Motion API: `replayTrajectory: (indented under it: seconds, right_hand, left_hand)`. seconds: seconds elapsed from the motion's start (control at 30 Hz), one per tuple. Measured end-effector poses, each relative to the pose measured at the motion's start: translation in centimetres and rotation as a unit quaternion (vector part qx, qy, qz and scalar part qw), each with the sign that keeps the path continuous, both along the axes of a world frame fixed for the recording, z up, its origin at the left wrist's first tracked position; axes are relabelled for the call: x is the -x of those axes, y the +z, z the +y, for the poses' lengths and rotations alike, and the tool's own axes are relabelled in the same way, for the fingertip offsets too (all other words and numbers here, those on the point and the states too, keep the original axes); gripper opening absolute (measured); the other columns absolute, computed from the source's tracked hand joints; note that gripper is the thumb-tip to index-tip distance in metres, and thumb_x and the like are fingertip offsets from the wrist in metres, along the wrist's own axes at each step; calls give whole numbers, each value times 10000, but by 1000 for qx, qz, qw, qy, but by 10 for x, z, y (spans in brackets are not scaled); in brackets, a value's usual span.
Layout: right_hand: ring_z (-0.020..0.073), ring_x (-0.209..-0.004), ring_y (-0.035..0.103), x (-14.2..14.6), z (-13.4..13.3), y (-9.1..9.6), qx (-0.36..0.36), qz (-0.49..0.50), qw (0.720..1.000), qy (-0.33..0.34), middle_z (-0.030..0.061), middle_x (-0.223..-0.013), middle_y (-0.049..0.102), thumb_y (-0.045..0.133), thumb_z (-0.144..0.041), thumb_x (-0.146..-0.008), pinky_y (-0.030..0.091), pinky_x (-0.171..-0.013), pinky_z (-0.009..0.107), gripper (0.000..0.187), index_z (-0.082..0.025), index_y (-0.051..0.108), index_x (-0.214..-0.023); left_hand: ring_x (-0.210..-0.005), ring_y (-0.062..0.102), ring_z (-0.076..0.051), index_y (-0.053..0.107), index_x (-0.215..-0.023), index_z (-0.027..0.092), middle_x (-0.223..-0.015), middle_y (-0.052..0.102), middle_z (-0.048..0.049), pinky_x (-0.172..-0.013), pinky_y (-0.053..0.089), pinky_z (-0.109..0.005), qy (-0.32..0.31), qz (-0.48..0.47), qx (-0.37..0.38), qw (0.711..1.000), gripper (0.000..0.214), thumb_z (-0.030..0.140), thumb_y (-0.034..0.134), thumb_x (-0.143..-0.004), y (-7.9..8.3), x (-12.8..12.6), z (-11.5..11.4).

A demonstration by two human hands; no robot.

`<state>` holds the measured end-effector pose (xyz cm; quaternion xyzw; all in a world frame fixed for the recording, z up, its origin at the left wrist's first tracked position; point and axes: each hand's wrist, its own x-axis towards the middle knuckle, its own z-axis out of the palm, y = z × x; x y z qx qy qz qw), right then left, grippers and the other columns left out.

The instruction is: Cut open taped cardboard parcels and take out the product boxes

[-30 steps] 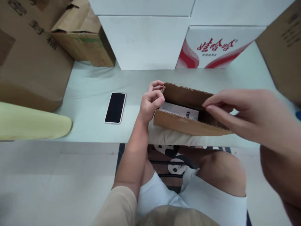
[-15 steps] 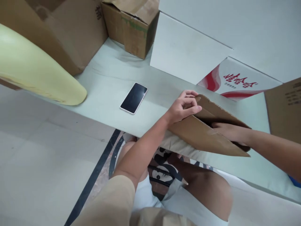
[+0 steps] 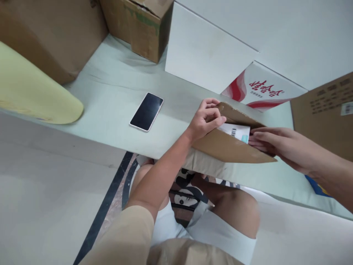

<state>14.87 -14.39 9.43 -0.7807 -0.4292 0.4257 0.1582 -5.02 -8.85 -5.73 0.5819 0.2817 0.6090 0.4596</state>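
Note:
A narrow brown cardboard box [image 3: 230,149] stands on the pale green covered bench, its top open towards me. My left hand [image 3: 205,120] is closed on the box's far left corner, fingers bent over the edge. Inside the opening, my right hand [image 3: 278,143] grips the end of a flat white packet [image 3: 236,131], printed with a barcode and a light blue patch. The fingertips of that hand are partly hidden by the packet and the box wall. To the left of my left hand lies a smartphone [image 3: 147,111] with a dark screen.
White cartons [image 3: 209,44], one with a red-printed panel [image 3: 261,86], stand along the back. Brown cardboard boxes [image 3: 143,29] are at the back left, another [image 3: 322,110] at the right. A pale yellow rounded object [image 3: 35,88] covers the left bench edge. A blue item [image 3: 317,186] lies under my right forearm.
My right hand has come up from deep inside the cardboard box, and the white packet now shows at its fingers. My left hand still holds the box corner. The whole view has shifted slightly.

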Motion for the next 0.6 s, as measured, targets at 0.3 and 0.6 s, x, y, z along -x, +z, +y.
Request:
replayTrajectory:
  seconds: [0.3,0.6]
  right_hand:
    - [148,-773,650,20,15,-4,28,-94,993,65,43,-937,726,720,-473,-880,511,-591,239,306,-203,698,-1023]
    - [214,-679,683,8,20,-26,-3,-123,989,79,48,-823,723,912,-580,-626,520,-465,307,496,-234,649,-866]
  left_hand:
    - [-1294,581,-287,582,-659,198,-1273,535,-109,-1167,483,-485,4,-5,-25,1000,488,623,691,-873,-8,0,5]
    - [-1227,577,-278,586,-643,200,-1313,515,-116,-1165,458,-485,-6,-4,-13,1000,588,758,672,-807,-4,1,5]
